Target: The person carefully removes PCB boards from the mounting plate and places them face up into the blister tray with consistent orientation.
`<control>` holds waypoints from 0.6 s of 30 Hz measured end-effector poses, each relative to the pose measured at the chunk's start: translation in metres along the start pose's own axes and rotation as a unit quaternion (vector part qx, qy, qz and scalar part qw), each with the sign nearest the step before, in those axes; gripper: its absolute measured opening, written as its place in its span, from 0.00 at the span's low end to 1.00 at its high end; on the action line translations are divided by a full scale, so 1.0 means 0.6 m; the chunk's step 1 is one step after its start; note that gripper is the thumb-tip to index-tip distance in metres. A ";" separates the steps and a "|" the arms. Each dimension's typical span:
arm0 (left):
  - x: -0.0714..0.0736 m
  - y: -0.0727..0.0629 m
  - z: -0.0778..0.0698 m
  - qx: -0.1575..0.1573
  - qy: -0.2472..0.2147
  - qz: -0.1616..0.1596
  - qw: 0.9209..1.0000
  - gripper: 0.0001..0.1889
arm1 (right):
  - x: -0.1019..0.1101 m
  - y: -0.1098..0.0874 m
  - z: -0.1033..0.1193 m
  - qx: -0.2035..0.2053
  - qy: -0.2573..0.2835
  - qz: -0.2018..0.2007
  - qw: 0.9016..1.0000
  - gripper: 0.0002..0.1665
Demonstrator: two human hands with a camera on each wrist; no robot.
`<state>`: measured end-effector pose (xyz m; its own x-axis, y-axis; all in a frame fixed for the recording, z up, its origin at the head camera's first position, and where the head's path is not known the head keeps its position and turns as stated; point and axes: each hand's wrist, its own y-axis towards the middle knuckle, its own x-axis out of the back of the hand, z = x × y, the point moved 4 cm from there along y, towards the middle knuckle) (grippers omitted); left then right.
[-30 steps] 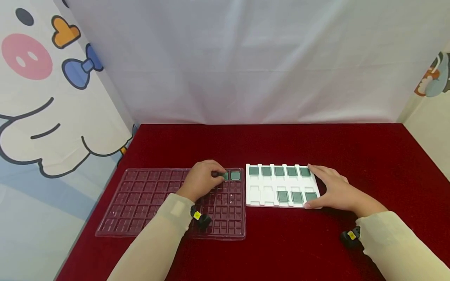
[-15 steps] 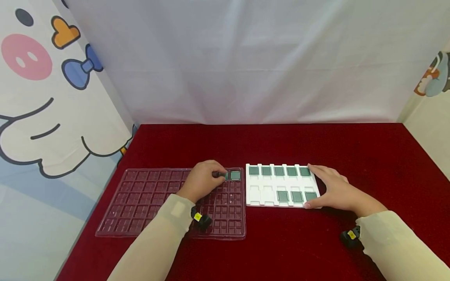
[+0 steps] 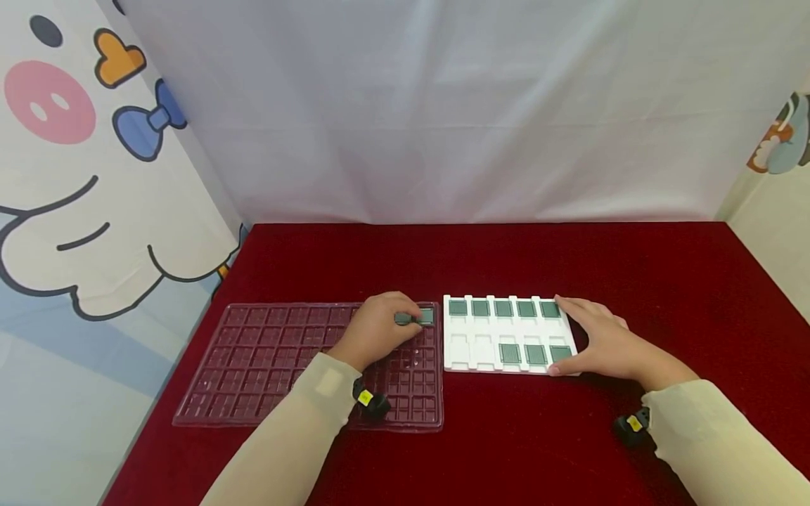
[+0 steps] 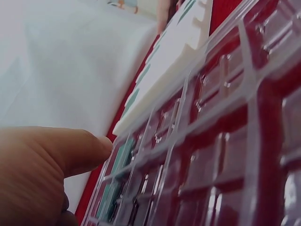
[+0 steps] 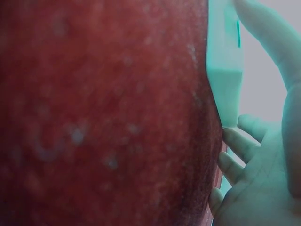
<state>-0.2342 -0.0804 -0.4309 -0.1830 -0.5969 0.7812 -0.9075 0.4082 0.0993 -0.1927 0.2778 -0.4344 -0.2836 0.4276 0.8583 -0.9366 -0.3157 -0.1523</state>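
Observation:
My left hand (image 3: 380, 327) is over the far right corner of a clear plastic compartment tray (image 3: 253, 365). Its thumb and index finger stand apart above the green chips, holding nothing that I can see. One chip (image 3: 402, 318) lies left of the fingertips, another chip (image 3: 427, 316) in the corner compartment. The left wrist view shows a fingertip close to a chip (image 4: 123, 155). My right hand (image 3: 598, 337) grips the right end of a white tray (image 3: 471, 334), thumb at the near edge and fingers at the far edge. Green chips fill its far row; its near row's two left slots are bare.
Both trays lie side by side on a red cloth-covered table (image 3: 538, 436), almost touching. A white curtain (image 3: 443, 112) hangs behind the table's far edge. A printed cartoon sheet (image 3: 76, 211) stands at the left.
My left hand has shifted right from the second chip towards the corner chip. That second chip is now uncovered in its compartment. My right hand and the white tray have stayed still.

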 end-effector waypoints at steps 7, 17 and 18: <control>-0.015 -0.003 -0.020 -0.016 -0.017 0.004 1.000 0.09 | -0.004 0.001 -0.001 -0.006 -0.001 0.001 1.000 0.75; -0.040 -0.005 -0.076 -0.043 -0.087 0.019 0.995 0.10 | -0.002 -0.001 0.000 -0.003 0.006 0.002 1.000 0.75; -0.042 -0.005 -0.083 -0.044 -0.089 0.022 0.995 0.10 | -0.002 -0.001 -0.001 -0.003 0.006 0.003 1.000 0.75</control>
<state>-0.2079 -0.0322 -0.4204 -0.2940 -0.6867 0.6648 -0.8616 0.4916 0.1266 -0.1917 0.2780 -0.4353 -0.2907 0.4358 0.8518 -0.9364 -0.3125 -0.1597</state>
